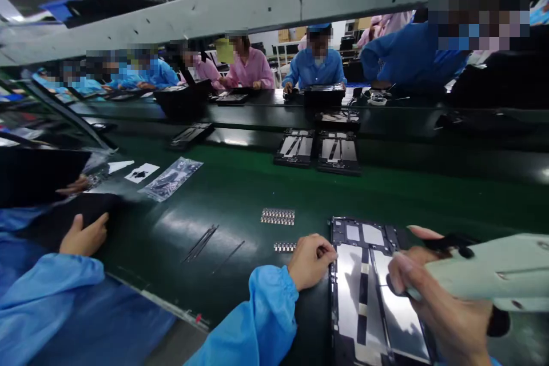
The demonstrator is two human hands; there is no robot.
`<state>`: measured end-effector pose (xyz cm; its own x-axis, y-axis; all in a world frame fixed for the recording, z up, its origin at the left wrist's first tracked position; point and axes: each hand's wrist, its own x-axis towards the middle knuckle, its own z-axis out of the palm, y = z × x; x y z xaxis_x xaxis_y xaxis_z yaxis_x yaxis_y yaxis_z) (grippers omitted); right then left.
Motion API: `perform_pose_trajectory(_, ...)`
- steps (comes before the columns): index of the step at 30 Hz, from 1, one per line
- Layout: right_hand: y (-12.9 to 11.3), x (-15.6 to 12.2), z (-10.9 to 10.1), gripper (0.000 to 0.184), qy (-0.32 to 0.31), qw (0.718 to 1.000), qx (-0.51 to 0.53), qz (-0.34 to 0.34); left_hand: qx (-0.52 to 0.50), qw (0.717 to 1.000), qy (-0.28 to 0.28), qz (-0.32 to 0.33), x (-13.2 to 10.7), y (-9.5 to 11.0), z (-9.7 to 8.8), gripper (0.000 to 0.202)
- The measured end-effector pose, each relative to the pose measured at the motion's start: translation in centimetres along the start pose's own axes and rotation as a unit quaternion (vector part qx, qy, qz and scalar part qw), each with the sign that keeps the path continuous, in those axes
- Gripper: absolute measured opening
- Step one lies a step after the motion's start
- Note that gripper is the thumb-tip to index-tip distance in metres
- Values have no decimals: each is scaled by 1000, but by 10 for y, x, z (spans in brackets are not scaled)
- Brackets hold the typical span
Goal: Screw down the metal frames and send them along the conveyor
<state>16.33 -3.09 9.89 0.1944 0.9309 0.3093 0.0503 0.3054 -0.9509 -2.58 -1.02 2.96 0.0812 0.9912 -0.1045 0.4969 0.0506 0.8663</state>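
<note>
Grips a pale green tool (501, 269) with the right hand (450, 314), over the right side of a flat black frame (349, 286). Curls the left hand (309, 263) in, with fingertips at the frame's left edge. Cannot tell about anything tiny pinched there. Has room to slide left from the left hand over the green table (240, 183), up to a thin stick (228, 257). Finds less room just behind the left hand, near a row of little metal bits (283, 247). Shows two more frames (294, 147) far past the left hand. Cannot see the whole frame: partly hidden behind the right hand, cut off at the bottom. Loses the tool's back end past the right side of the view. Cannot make out the row's end, right by the left hand.
</note>
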Motion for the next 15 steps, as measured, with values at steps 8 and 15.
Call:
perform_pose_trajectory(8,24,13,63,37,-65,997,25,-25,-94,993,-50,-55,19,-10,0,27)
perform_pose_trajectory(15,44,15,82,37,-100,995,9,12,-153,975,-117,-111,33,-16,-3,30)
